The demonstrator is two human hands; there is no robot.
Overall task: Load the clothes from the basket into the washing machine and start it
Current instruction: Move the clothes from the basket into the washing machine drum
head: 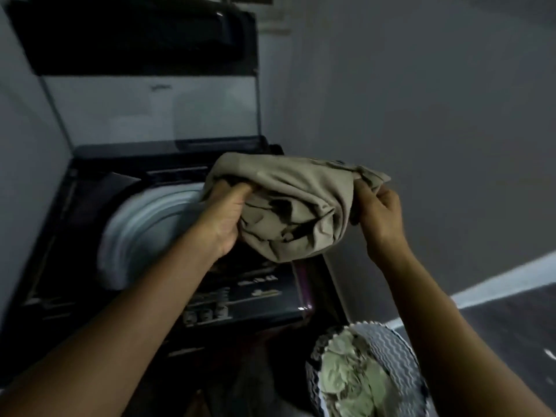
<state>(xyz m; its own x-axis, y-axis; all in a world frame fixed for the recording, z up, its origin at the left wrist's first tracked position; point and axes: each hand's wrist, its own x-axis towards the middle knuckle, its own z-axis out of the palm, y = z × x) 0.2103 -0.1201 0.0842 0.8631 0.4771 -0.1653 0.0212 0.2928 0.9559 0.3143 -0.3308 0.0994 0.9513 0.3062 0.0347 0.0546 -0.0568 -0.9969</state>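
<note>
Washer (60, 236): top-loader with a dark, glossy, boxy body, standing open at the left.
Lid (150, 109): raised upright at the back. It is a flat, smooth pane, pale and see-through, in a dark frame.
Drum (144, 224): round mouth with a pale, ribbed ring. It is smeared by blur, so its inside cannot be read.
Left hand (224, 218): palm up under the garment's left end, fingers curled and clamped into the cloth, thumb pressed into a fold.
Panel (255, 293): dark, shiny strip along the washer's front edge, with small pale markings and a row of buttons. It lies below the garment.
Garment (301, 200): beige, soft, matte woven cloth bunched into a loose, creased roll. The dark patches in its folds may be print or shadow. It is held in the air between both hands, over the washer's right front corner and just right of the drum.
Right hand (379, 215): at the garment's right end, fingertips together and pinching a gathered edge.
Basket (397, 350): round, with a black-and-white wavy weave, low at the right beside the washer.
Clothes (352, 380): pale green, crumpled, filling the basket.
Wall (421, 115): plain, smooth grey, at the right.
</note>
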